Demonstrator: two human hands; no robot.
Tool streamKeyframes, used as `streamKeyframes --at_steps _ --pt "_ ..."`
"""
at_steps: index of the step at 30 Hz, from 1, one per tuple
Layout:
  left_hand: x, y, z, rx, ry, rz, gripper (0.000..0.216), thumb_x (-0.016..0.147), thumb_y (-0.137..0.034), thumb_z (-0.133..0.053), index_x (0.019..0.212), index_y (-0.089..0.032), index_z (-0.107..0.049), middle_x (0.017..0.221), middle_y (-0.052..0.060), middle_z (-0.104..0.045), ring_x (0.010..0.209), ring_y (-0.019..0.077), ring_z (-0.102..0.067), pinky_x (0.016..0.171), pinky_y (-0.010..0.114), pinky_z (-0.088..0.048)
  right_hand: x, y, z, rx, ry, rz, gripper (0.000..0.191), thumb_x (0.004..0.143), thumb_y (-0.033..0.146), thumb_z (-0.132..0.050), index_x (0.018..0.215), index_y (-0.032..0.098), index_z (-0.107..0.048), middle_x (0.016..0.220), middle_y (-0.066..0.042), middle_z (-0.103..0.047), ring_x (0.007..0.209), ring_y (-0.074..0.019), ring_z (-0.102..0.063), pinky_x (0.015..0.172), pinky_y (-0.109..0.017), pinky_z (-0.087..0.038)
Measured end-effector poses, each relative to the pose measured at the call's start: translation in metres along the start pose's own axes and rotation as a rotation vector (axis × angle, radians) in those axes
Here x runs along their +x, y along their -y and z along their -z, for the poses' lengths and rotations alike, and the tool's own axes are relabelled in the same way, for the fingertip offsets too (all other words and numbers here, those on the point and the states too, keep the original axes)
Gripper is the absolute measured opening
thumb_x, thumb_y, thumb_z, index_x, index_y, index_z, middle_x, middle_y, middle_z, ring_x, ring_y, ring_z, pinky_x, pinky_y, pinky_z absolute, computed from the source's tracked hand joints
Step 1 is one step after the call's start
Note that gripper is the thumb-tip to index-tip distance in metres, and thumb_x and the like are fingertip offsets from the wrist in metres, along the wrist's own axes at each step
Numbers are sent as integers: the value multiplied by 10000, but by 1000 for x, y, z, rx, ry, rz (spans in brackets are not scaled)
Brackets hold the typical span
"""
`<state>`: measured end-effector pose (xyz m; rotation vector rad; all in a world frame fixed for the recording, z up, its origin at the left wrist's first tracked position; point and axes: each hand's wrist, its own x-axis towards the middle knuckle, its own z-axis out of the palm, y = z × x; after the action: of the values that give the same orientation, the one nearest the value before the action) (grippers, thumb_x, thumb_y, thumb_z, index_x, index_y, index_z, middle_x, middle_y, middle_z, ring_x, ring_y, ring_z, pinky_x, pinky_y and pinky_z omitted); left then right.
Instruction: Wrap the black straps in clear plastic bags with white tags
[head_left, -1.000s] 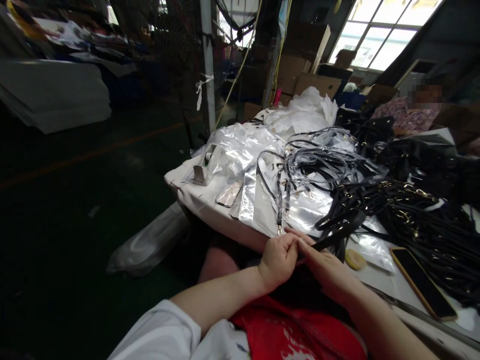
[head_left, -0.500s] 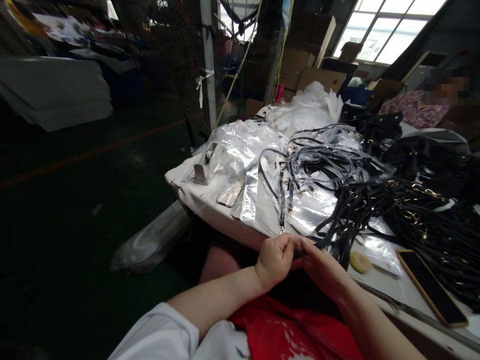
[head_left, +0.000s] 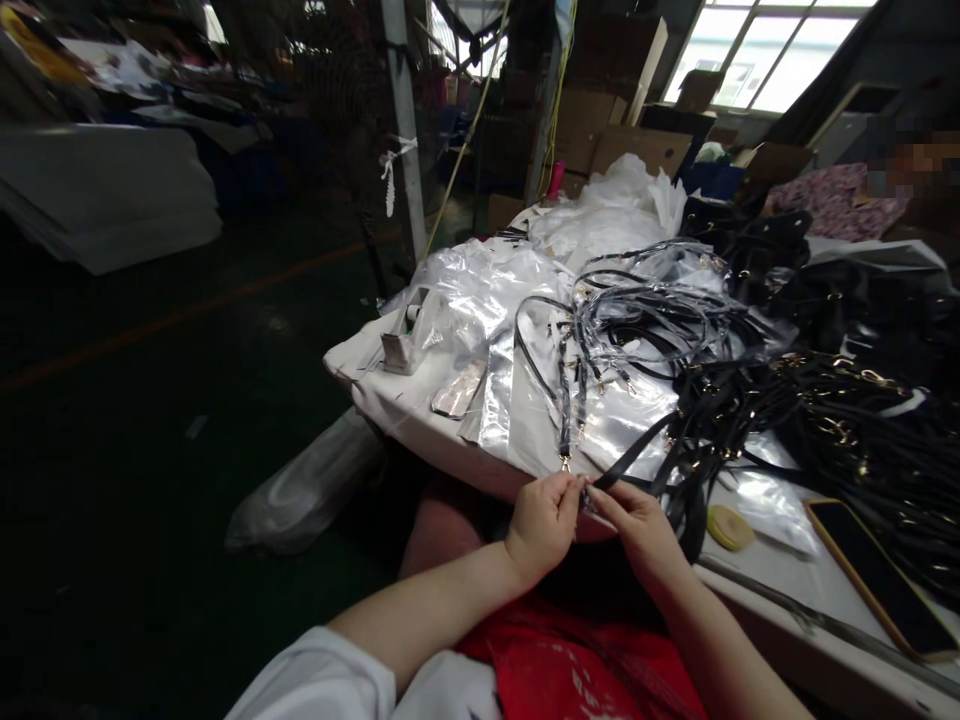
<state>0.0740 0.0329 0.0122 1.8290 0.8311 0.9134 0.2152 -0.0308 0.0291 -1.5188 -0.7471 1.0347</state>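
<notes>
My left hand (head_left: 546, 525) is closed in a pinch at the table's front edge. Just to its right, my right hand (head_left: 643, 528) pinches a black strap (head_left: 636, 452), which runs up from the pile into my fingers. The two sets of fingertips meet at the strap's end, where a small dark, shiny bit shows; fingers hide most of it. Directly beyond my left hand hangs a gold clasp (head_left: 565, 464) on a strap in clear film. Behind it lies a bunch of film-wrapped straps (head_left: 660, 305). Loose black straps with gold clasps (head_left: 795, 430) are heaped at the right.
A phone (head_left: 881, 575) and a yellow tape roll (head_left: 729, 527) lie on the right. Clear plastic bags (head_left: 480, 290), a tape dispenser (head_left: 401, 345) and a flat reflective object (head_left: 457, 390) lie on the left. A metal post (head_left: 405, 140) stands behind. A person in a patterned top (head_left: 832, 205) is at far right.
My right hand has shifted slightly right and its fingers now pinch more visibly at the strap. The black strap now shows raised between the pile and my fingers.
</notes>
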Motion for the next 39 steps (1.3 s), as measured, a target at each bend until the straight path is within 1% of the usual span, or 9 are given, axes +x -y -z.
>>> streamKeyframes --at_steps 4,8,13,16,21,24,30,36,39 --pt "1 5 0 49 6 28 368 985 -327 -395 734 -176 -618 659 38 -647 632 146 -605 605 229 -409 21 5 19 343 -90 -76 316 709 407 -817 951 211 -768 834 -48 -767 763 -204 -713 734 -322 -578" --pt "-1 7 1 11 52 72 376 988 -348 -393 730 -182 -610 562 7 -599 576 138 -596 578 218 -403 42 17 43 415 -226 6 232 735 399 -801 907 252 -748 833 -1 -755 764 -151 -702 720 -249 -574" --pt "6 3 -1 -28 17 52 371 987 -360 -401 757 -176 -627 619 18 -636 596 137 -614 577 211 -414 23 14 21 191 72 -69 340 735 388 -811 1005 187 -761 976 -72 -769 923 -230 -702 869 -343 -540" --pt "8 6 -1 -51 24 50 373 991 -358 -391 792 -172 -645 619 11 -634 565 125 -603 560 204 -413 17 3 10 255 201 -204 398 715 373 -825 1049 170 -751 967 -87 -769 876 -230 -715 862 -357 -549" --pt "1 13 -2 -37 90 84 378 985 -364 -406 764 -166 -641 605 14 -645 511 117 -589 540 207 -404 41 -6 30 435 -84 -214 230 765 426 -754 849 212 -749 819 -57 -765 750 -183 -719 660 -265 -592" --pt "1 12 -2 33 62 48 355 967 -336 -438 730 -172 -645 663 38 -674 609 139 -620 576 216 -402 43 -6 33 411 -118 -152 182 724 376 -802 844 254 -739 826 -8 -766 777 -161 -715 671 -231 -586" --pt "5 7 0 55 66 33 375 966 -317 -430 684 -175 -633 628 30 -655 596 133 -603 570 212 -398 20 -3 21 238 36 -156 302 669 389 -851 848 155 -783 860 -93 -769 807 -249 -714 765 -369 -582" --pt "4 -2 0 -1 156 -27 294 963 -308 -463 821 -182 -687 742 33 -712 686 148 -656 636 216 -448 20 9 37 95 -164 2 269 683 405 -838 871 218 -802 818 -21 -761 770 -200 -662 722 -289 -532" --pt "10 -13 -3 27 95 -70 311 975 -311 -445 833 -178 -688 738 41 -706 681 150 -650 635 224 -438 15 20 32 -50 -124 78 262 690 400 -832 891 232 -811 839 -27 -773 851 -234 -675 813 -323 -520"
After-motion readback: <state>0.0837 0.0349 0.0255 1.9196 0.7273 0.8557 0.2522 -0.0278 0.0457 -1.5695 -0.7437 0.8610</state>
